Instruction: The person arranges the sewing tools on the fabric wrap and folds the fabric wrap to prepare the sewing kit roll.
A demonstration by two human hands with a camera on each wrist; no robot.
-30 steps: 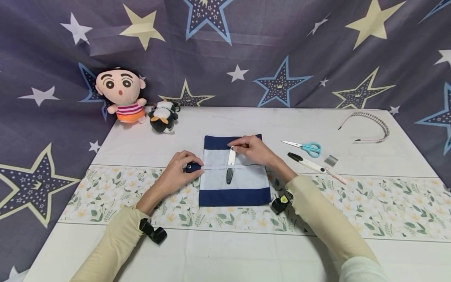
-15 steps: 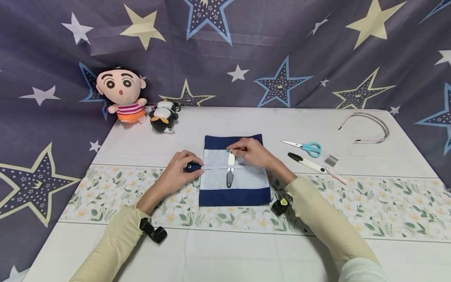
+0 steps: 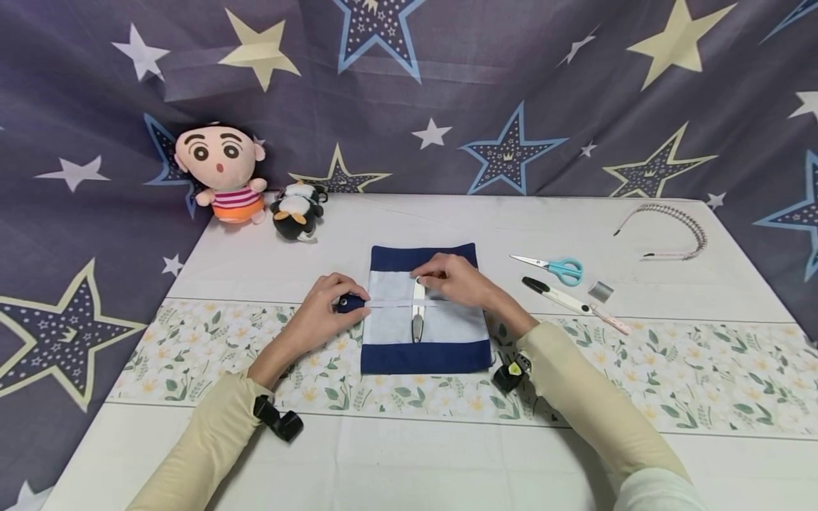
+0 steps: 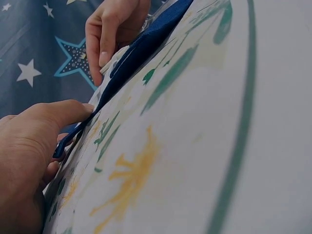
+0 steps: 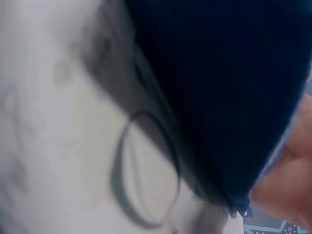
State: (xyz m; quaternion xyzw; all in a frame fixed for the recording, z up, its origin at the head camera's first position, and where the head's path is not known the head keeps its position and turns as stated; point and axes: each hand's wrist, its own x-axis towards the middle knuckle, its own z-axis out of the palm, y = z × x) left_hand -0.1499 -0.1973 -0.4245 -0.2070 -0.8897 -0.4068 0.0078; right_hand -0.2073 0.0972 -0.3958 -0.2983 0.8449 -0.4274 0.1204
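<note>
An unfolded navy and pale-blue fabric pouch (image 3: pixel 454 328) lies flat mid-table, a thin pale strap across its middle. My left hand (image 3: pixel 326 301) pinches the navy tab (image 3: pixel 350 304) with its round snap at the pouch's left edge; in the left wrist view, thumb (image 4: pixel 73 112) and fingers lie on either side of the tab. My right hand (image 3: pixel 455 278) holds the upper end of a slim white tool (image 3: pixel 418 292) with a dark lower end, its exact kind unclear. The tool passes under the strap, dark end toward me. Navy fabric (image 5: pixel 219 87) hides most of the right wrist view.
Right of the pouch lie blue-handled scissors (image 3: pixel 562 270), a white tool with a black end (image 3: pixel 556 294), a grey thread spool (image 3: pixel 601 291) and a thin pink stick (image 3: pixel 611 321). Farther back are a headband (image 3: pixel 693 227), a plush doll (image 3: pixel 224 174) and a penguin plush (image 3: pixel 297 211).
The right hand has moved slightly toward me, sliding the white tool farther under the strap, its dark end now near the lower navy band. The left hand stays on the tab.
</note>
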